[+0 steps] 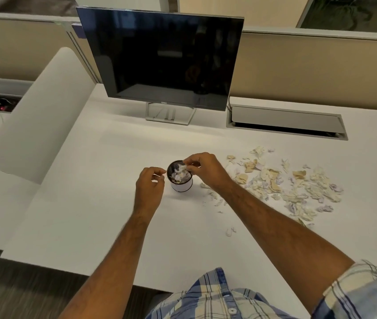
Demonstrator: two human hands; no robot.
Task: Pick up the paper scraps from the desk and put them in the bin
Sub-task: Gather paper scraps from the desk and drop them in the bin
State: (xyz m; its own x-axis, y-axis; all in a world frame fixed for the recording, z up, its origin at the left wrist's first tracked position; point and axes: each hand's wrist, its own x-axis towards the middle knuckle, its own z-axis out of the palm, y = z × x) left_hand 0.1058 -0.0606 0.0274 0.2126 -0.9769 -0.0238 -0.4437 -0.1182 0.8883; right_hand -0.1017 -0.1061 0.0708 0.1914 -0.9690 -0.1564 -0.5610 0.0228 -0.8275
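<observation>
A small round bin (182, 185) with a dark mesh rim and white wall stands mid-desk, holding several crumpled scraps. My right hand (202, 168) hovers over its right rim, fingertips pinched on a white paper scrap (182, 168) just above the opening. My left hand (149, 187) is just left of the bin, fingers curled near the rim; whether it touches the rim I cannot tell. A wide heap of cream and pale purple paper scraps (295, 185) lies on the white desk (104, 203) to the right of the bin. A few small bits (230, 231) lie nearer me.
A dark monitor (159, 58) on a silver stand sits at the back of the desk. A grey cable tray (286, 122) is set into the desk at back right. A white divider panel (33, 116) borders the left side. Beige partition walls run behind.
</observation>
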